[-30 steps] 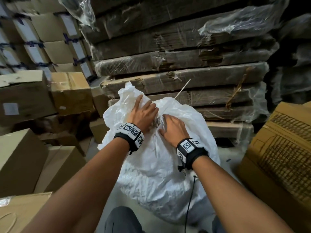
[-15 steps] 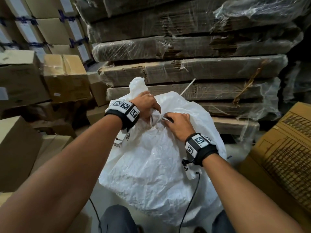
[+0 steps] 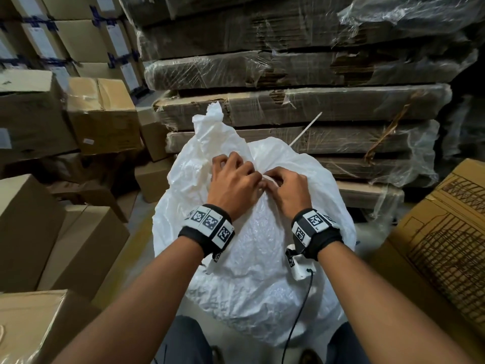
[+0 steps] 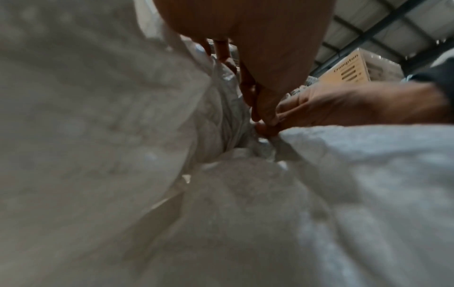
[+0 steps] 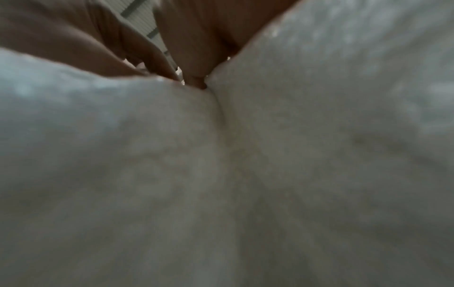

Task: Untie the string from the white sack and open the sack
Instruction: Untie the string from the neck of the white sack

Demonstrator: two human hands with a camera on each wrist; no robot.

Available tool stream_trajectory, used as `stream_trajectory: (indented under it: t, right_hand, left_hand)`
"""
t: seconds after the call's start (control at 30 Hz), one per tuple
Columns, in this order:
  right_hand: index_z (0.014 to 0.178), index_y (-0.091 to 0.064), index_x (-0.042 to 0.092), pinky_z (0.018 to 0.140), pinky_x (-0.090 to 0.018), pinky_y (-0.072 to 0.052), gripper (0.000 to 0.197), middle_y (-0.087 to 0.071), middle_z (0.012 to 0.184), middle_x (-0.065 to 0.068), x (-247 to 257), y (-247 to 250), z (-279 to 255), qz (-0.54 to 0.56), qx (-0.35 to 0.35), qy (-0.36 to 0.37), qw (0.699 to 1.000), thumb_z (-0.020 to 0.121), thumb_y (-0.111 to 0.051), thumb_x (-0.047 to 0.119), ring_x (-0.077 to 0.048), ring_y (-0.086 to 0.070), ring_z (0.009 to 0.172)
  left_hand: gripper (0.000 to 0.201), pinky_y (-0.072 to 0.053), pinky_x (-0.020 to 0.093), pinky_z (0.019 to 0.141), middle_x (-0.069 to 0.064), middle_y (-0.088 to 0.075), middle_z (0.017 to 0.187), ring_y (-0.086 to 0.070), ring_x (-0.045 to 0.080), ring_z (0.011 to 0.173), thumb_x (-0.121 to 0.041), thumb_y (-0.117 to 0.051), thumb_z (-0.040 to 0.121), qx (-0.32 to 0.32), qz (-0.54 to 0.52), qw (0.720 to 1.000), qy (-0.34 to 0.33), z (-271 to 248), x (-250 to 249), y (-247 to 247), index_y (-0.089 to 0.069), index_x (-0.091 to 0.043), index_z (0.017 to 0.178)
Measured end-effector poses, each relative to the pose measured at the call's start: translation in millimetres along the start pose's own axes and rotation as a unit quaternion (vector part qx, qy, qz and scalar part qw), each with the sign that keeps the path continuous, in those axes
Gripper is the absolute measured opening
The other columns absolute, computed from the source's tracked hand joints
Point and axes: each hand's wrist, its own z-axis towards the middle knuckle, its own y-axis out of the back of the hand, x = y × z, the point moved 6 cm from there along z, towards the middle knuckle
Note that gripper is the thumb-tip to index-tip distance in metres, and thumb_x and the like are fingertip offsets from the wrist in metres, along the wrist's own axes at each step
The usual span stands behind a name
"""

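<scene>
1. Head view shows the white sack (image 3: pixel 252 271) standing on the floor (image 3: pixel 136 219) directly in front of the person, between their two forearms.
2. Its gathered neck is at the top, and a loose tail of the sack material (image 3: pixel 212 122) rises up behind the hands.
3. The left hand (image 3: pixel 233 187) lies on the neck with curled fingers that grip the bunched material.
4. The right hand (image 3: pixel 287 191) is just beside it, touching it, and its fingers are curled too, pinching the white string (image 3: pixel 270 179) at the tie.
5. Left wrist view shows the fingertips of both hands meeting at the tight point where the folds of the sack come together.
6. Right wrist view is blurred and filled mostly by the sack; I can see only fingers pressing into a crease.
7. Both wrists carry black bands with printed markers (image 3: pixel 210 224).
8. Behind the sack stand stacks of flattened cardboard (image 3: pixel 301 106) wrapped in plastic film.
9. Brown cardboard boxes (image 3: pixel 102 114) are piled at the left, and one more printed box (image 3: pixel 441 232) is at the right.
</scene>
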Motion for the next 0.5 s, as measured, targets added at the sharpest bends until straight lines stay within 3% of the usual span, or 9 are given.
stream_trajectory:
  t: [0.1,0.27,0.43,0.5]
  right_hand:
    - [0.097,-0.076,0.019,0.077,-0.037,-0.059,0.017,-0.077,0.087,0.002,3,3,-3,-0.025,-0.015,0.007,1.0,0.086,-0.073,0.031,-0.016,-0.07,0.08]
    - [0.098,-0.076,0.02,0.075,-0.04,-0.059,0.013,-0.077,0.088,0.001,8,2,-8,-0.047,-0.018,0.043,0.998,0.089,-0.068,0.024,-0.021,-0.07,0.08]
    - [0.104,-0.077,0.015,0.082,-0.038,-0.058,0.018,-0.078,0.095,-0.002,18,5,-12,-0.024,-0.027,0.075,0.997,0.09,-0.065,0.016,-0.02,-0.071,0.085]
    - [0.103,-0.076,0.016,0.082,-0.038,-0.058,0.017,-0.077,0.094,-0.001,20,3,-12,-0.023,-0.023,0.078,0.996,0.09,-0.066,0.021,-0.02,-0.071,0.084]
  left_hand:
    - [0.032,-0.033,0.044,0.089,-0.006,-0.071,0.087,-0.056,0.028,0.098,-0.049,-0.061,0.089,0.002,0.028,0.999,-0.019,-3,1,-9,-0.078,-0.023,0.082]
    - [0.039,-0.035,0.044,0.091,-0.004,-0.07,0.081,-0.057,0.028,0.093,-0.052,-0.059,0.09,-0.031,0.007,0.999,0.039,-10,12,-7,-0.079,-0.021,0.077]
    - [0.03,-0.037,0.043,0.09,-0.006,-0.07,0.08,-0.055,0.028,0.092,-0.047,-0.065,0.088,-0.05,-0.027,0.995,0.087,-10,12,-2,-0.08,-0.024,0.077]
    - [0.026,-0.038,0.045,0.092,-0.004,-0.068,0.082,-0.054,0.029,0.094,-0.043,-0.067,0.087,-0.035,-0.035,0.993,0.106,-6,11,-5,-0.079,-0.022,0.078]
